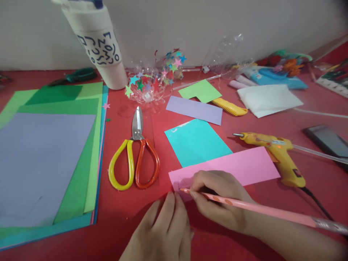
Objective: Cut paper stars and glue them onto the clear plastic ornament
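My right hand [221, 197] is closed around a pink pencil [258, 206], its tip on the left end of a pink paper strip [231, 166]. Faint pencil lines show on the strip beside the tip. My left hand [165, 232] lies at the strip's lower left edge, fingers stretched forward with their tips by the paper; its thumb is mostly hidden. Just beyond the strip lies a turquoise paper piece [198, 141], partly under it. Scissors [136, 156] with one yellow and one red handle rest to the left, their blades together.
At the left is a stack of coloured paper [46, 163]. A white tumbler [106, 54] stands behind it, near star decorations [146, 83]. On the right lie a yellow glue gun [280, 152] with its cord, a phone [326, 141] and a yellow cutter [231, 107].
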Tool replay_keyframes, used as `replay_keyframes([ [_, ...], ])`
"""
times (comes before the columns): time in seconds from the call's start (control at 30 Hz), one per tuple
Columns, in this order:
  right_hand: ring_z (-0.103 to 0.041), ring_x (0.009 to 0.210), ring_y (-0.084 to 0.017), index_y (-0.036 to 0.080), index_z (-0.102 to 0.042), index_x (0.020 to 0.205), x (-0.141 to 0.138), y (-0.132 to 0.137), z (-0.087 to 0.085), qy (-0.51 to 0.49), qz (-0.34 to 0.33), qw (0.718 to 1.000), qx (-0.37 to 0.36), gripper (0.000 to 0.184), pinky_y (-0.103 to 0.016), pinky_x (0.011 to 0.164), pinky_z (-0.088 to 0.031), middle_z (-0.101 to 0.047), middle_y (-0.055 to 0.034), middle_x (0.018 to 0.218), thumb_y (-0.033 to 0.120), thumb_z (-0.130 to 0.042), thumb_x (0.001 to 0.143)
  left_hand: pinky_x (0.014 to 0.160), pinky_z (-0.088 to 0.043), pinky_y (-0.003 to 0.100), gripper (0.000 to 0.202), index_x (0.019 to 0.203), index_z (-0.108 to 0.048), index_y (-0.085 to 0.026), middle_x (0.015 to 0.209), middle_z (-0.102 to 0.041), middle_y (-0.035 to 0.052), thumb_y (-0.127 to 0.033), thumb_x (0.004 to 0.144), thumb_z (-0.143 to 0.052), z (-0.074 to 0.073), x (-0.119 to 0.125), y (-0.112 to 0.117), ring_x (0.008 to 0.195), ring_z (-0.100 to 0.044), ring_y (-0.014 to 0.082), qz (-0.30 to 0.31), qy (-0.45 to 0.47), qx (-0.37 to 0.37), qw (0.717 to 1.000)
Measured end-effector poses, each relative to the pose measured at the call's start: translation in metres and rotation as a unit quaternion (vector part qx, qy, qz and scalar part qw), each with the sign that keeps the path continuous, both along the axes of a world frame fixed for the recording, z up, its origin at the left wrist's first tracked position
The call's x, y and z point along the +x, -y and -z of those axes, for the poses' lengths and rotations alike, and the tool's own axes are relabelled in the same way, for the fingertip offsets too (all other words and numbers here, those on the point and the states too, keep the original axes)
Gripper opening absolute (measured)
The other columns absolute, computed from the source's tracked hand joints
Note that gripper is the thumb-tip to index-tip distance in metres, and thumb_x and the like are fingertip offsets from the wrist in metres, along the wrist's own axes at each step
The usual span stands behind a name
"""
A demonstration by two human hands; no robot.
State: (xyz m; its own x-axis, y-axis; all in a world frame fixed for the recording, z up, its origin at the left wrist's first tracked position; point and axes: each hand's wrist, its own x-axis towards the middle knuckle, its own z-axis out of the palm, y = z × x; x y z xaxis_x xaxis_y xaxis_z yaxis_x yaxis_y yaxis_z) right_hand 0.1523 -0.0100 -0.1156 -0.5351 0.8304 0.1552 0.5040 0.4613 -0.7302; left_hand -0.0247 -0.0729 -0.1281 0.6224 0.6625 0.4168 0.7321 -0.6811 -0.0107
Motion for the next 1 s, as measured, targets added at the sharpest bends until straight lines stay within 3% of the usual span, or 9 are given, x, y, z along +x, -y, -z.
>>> replay_keyframes([
  [0.27, -0.042, 0.045, -0.007, 0.02, -0.047, 0.064, 0.0, -0.001, 0.001, -0.034, 0.065, 0.996, -0.056, 0.015, -0.016, 0.043, -0.031, -0.052, 0.0062, 0.052, 0.007, -0.046, 0.072, 0.076, -0.047, 0.033, 0.025, 0.095, -0.06, -0.008, 0.088, -0.076, 0.0076, -0.008, 0.094, -0.036, -0.002, 0.002, -0.001, 0.083, -0.069, 0.0198, -0.007, 0.009, 0.009, 1.0],
  [0.47, -0.044, 0.046, -0.008, 0.02, -0.049, 0.061, 0.0, -0.003, -0.005, -0.028, 0.054, 0.992, -0.112, 0.013, -0.017, 0.043, -0.032, -0.053, 0.005, 0.052, 0.01, -0.046, 0.07, 0.075, -0.047, 0.032, 0.025, 0.092, -0.061, -0.009, 0.086, -0.076, 0.0072, -0.009, 0.094, -0.037, -0.002, 0.003, -0.001, 0.081, -0.07, 0.0201, -0.013, 0.019, 0.013, 1.0],
  [0.57, -0.044, 0.043, -0.008, 0.021, -0.049, 0.061, 0.004, -0.007, -0.008, -0.101, 0.099, 0.97, -0.198, 0.013, -0.017, 0.039, -0.033, -0.051, 0.0057, 0.052, 0.015, -0.05, 0.073, 0.074, -0.048, 0.031, 0.025, 0.094, -0.062, -0.008, 0.088, -0.076, 0.0071, -0.009, 0.094, -0.036, -0.003, 0.003, -0.001, 0.083, -0.069, 0.0195, -0.008, 0.008, 0.007, 1.0],
  [0.73, -0.048, 0.045, -0.008, 0.022, -0.052, 0.073, 0.013, -0.016, -0.005, -0.216, 0.203, 0.911, -0.287, 0.014, -0.017, 0.041, -0.037, -0.059, 0.0056, 0.059, 0.026, -0.059, 0.083, 0.074, -0.049, 0.032, 0.022, 0.094, -0.061, -0.009, 0.086, -0.075, 0.0076, -0.008, 0.092, -0.039, -0.004, 0.0, -0.002, 0.083, -0.069, 0.0204, -0.009, 0.012, 0.026, 1.0],
  [0.83, -0.049, 0.046, -0.008, 0.022, -0.052, 0.075, 0.013, -0.017, -0.004, -0.219, 0.186, 0.909, -0.302, 0.014, -0.017, 0.042, -0.037, -0.06, 0.0054, 0.06, 0.029, -0.059, 0.085, 0.074, -0.049, 0.033, 0.027, 0.104, -0.06, -0.01, 0.09, -0.073, 0.0081, -0.005, 0.089, -0.037, -0.004, -0.001, -0.001, 0.085, -0.067, 0.0212, -0.008, -0.023, 0.018, 1.0],
  [1.0, -0.044, 0.049, -0.008, 0.021, -0.05, 0.073, 0.009, -0.012, -0.012, -0.136, 0.092, 0.942, -0.293, 0.008, -0.018, 0.044, -0.034, -0.051, 0.0067, 0.058, 0.016, -0.052, 0.079, 0.073, -0.049, 0.035, 0.025, 0.101, -0.061, -0.007, 0.09, -0.071, 0.0104, -0.007, 0.088, -0.04, -0.003, 0.0, 0.0, 0.084, -0.066, 0.0235, -0.016, -0.025, 0.02, 0.999],
])
